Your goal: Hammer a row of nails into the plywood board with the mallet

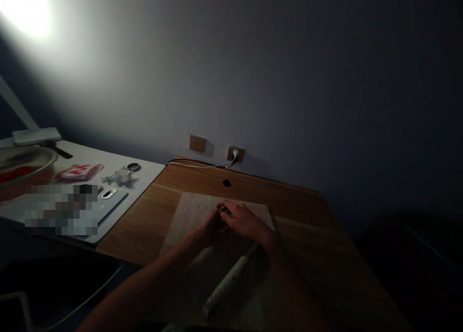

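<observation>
My left hand (213, 227) and my right hand (243, 219) meet above the far part of a pale board (188, 211). Both sets of fingers are curled inward and touch one another. Whatever they may hold is small, dark and hidden between them. Below my right wrist, a long tool with a thick pale green-white handle (227, 281) lies slantwise on the board. A narrower end of it runs up under the wrist, so its kind cannot be made out.
The board rests on a wooden table (300, 226) against the wall. Left of it, a white table (144, 180) carries a bowl (43, 166), a red-and-white packet (81, 172), crumpled plastic (121, 177), a flat grey device (112, 206) and a lamp base (36, 135). Cables (202, 166) reach a wall socket (236, 153).
</observation>
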Demonstrator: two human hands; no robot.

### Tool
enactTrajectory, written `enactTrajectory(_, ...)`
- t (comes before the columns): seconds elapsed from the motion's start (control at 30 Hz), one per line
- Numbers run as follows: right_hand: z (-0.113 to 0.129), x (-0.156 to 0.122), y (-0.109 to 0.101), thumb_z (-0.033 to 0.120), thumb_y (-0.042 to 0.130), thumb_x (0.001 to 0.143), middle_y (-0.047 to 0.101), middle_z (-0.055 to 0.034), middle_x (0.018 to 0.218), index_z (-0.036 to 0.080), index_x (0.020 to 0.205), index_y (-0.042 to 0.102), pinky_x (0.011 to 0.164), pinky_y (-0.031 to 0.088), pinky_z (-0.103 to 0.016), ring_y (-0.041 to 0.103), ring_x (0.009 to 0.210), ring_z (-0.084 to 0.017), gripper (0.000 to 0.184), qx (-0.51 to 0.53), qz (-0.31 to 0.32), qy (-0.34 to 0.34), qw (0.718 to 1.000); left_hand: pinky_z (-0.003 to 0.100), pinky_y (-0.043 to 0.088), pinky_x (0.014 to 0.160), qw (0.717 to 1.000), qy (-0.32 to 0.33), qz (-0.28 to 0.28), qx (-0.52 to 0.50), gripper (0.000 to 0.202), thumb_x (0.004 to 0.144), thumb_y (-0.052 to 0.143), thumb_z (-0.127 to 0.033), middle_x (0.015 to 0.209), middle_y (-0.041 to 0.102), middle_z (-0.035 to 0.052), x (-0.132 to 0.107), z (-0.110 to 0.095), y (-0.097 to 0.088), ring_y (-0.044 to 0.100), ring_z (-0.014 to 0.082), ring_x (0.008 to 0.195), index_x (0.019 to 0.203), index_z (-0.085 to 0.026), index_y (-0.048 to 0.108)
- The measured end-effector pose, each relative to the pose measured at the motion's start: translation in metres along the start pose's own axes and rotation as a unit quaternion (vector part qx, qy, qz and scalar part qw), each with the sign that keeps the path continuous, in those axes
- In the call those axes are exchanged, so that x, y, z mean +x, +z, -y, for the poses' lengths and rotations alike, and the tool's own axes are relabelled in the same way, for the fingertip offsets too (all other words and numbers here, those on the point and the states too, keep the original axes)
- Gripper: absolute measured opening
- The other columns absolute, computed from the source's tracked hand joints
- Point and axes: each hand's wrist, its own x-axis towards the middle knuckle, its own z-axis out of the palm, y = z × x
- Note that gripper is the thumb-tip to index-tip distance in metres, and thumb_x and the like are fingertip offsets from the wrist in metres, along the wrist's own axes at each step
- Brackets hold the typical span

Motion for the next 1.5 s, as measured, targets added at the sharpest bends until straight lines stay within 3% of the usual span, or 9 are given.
enactTrajectory(0.13,0.002,-0.006,-0.006,0.022,0.049,0.096,0.073,-0.0108,0.121,0.018,0.126,0.064,0.097,0.048,-0.033,0.068,0.110,-0.023,0.034,0.015,-0.012,0.010,1.000,0.015,0.028,0.044,0.995,-0.047,-0.001,-0.086,0.025,0.090,0.056,-0.042,0.067,0.049,-0.0033,0.004,0.003,-0.002,0.045,0.0066,0.051,0.084,-0.018,0.055)
enactTrajectory(0.3,-0.020,-0.019,-0.002,0.026,0.055,0.091,0.073,-0.0084,0.116,0.021,0.114,0.067,0.089,0.055,-0.034,0.069,0.105,-0.021,0.027,0.133,-0.107,-0.002,0.985,0.020,0.024,0.045,0.990,0.028,0.006,0.136,0.040,0.086,0.057,-0.057,0.058,0.038,-0.0060,0.002,0.002,-0.002,0.032,0.0084,0.048,0.074,-0.019,0.053)
enactTrajectory(0.4,-0.043,-0.036,0.005,0.032,0.054,0.091,0.070,-0.0091,0.117,0.022,0.111,0.067,0.083,0.058,-0.034,0.068,0.104,-0.022,0.026,0.163,-0.185,0.000,0.969,0.025,0.035,0.056,0.896,0.193,0.002,0.401,0.026,0.085,0.061,-0.038,0.062,0.045,-0.0025,-0.002,0.004,-0.001,0.043,0.0127,0.058,0.070,-0.019,0.053)
enactTrajectory(0.5,-0.063,-0.061,0.013,0.035,0.053,0.091,0.069,-0.0095,0.113,0.023,0.107,0.068,0.081,0.058,-0.033,0.067,0.106,-0.024,0.025,0.173,-0.226,0.034,0.958,0.030,0.038,0.063,0.798,0.256,0.016,0.546,0.013,0.084,0.058,-0.019,0.072,0.051,0.0009,-0.006,0.012,0.001,0.046,0.0151,0.061,0.072,-0.020,0.053)
enactTrajectory(0.63,-0.082,-0.099,0.027,0.041,0.055,0.090,0.068,-0.0106,0.111,0.022,0.102,0.069,0.080,0.058,-0.034,0.067,0.103,-0.026,0.026,0.179,-0.282,0.080,0.939,0.032,0.042,0.068,0.764,0.285,0.051,0.576,0.011,0.087,0.052,-0.014,0.081,0.056,0.0055,-0.008,0.020,0.003,0.051,0.0195,0.067,0.080,-0.021,0.057)
enactTrajectory(0.83,-0.108,-0.149,0.055,0.039,0.055,0.092,0.068,-0.0108,0.110,0.025,0.102,0.069,0.085,0.058,-0.040,0.066,0.103,-0.027,0.022,0.102,-0.371,0.108,0.917,0.037,0.045,0.092,0.633,0.320,0.134,0.691,0.022,0.094,0.044,-0.012,0.110,0.063,0.0128,-0.018,0.011,0.004,0.058,0.0260,0.102,0.107,-0.017,0.062)
enactTrajectory(0.93,-0.117,-0.165,0.068,0.037,0.050,0.095,0.068,-0.0099,0.110,0.026,0.104,0.069,0.093,0.055,-0.043,0.066,0.105,-0.027,0.023,0.036,-0.381,0.110,0.917,0.043,0.041,0.104,0.607,0.339,0.124,0.708,0.028,0.097,0.049,-0.018,0.127,0.062,0.0127,-0.029,0.011,-0.001,0.056,0.0271,0.118,0.124,-0.019,0.058)
enactTrajectory(1.17,-0.137,-0.186,0.087,0.036,0.048,0.096,0.068,-0.0087,0.122,0.027,0.113,0.073,0.093,0.056,-0.040,0.068,0.108,-0.026,0.031,-0.078,-0.336,0.133,0.929,0.045,0.044,0.108,0.591,0.386,0.015,0.708,0.034,0.095,0.058,-0.022,0.139,0.057,0.0110,-0.084,0.014,-0.055,0.054,0.0265,0.127,0.130,-0.024,0.058)
enactTrajectory(1.5,-0.118,-0.167,0.094,0.036,0.052,0.094,0.075,-0.0126,0.114,0.021,0.102,0.080,0.094,0.055,-0.048,0.064,0.108,-0.032,0.033,-0.098,-0.311,0.125,0.937,0.045,0.054,0.095,0.577,0.274,-0.212,0.740,0.036,0.100,0.041,-0.039,0.132,0.062,0.0131,-0.151,-0.001,-0.159,0.065,0.0284,0.110,0.120,-0.022,0.065)
